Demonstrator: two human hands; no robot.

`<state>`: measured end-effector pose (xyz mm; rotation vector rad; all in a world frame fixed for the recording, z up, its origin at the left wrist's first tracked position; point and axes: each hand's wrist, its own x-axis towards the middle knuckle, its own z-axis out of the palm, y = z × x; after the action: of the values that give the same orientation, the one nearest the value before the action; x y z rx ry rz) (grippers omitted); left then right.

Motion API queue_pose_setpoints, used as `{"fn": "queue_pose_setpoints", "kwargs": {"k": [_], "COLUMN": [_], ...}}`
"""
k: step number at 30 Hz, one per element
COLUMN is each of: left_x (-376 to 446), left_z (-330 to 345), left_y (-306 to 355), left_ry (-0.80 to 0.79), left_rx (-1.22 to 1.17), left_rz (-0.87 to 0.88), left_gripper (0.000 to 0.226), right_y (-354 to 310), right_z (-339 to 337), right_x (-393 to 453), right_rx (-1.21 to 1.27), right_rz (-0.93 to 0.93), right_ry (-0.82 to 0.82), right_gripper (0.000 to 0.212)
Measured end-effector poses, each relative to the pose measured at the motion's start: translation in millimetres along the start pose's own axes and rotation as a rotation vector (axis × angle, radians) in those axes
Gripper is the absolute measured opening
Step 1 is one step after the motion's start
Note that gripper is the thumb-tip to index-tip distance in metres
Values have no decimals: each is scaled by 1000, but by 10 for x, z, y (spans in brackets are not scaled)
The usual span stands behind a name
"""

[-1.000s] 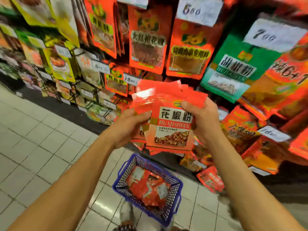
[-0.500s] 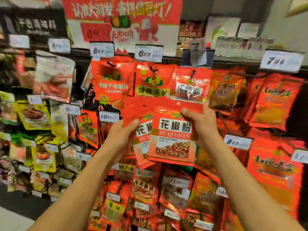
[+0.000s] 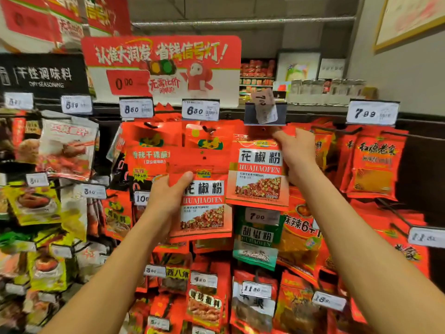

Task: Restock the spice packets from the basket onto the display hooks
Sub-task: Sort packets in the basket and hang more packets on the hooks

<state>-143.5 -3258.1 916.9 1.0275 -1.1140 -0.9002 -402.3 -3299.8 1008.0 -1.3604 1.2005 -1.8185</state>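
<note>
In front of the display hooks (image 3: 209, 129), the right hand (image 3: 297, 156) is pinching one red spice packet (image 3: 258, 174) by its top edge, just under the tilted price tag holder (image 3: 265, 112). The left hand (image 3: 168, 201) is gripping the remaining stack of packets (image 3: 204, 208) lower, thumb on front.

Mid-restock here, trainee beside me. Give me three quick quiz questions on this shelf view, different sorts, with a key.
1. True or false: the left hand holds nothing.
2. Which price tag hangs skewed, right above the packet lifted by the right hand? A) 8.60 B) 6.80 C) 7.00
3. Fill in: the raised packet reads HUAJIAO___.

Key: 1 false, it grips a stack of packets; 2 C, the skewed tag; 3 FEN.
</note>
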Motion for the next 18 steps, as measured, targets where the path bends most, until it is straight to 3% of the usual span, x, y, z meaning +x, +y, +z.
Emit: {"fn": "queue_pose_setpoints", "kwargs": {"k": [12,15,18], "left_x": [165,157,153], "left_z": [-175,-184,-202], "left_y": [123,136,116], "left_ry": [18,6,3], "left_rx": [22,17,35], "left_rz": [38,50,70], "left_gripper": [23,21,21], "right_y": [-89,-102,-24], "right_z": [64,72,34], "right_x": [136,124,120], "right_rx": [-208,-278,-187], "right_rz": [-36,-98,-36], "right_ry": [60,79,56], "right_gripper": [12,18,22]}}
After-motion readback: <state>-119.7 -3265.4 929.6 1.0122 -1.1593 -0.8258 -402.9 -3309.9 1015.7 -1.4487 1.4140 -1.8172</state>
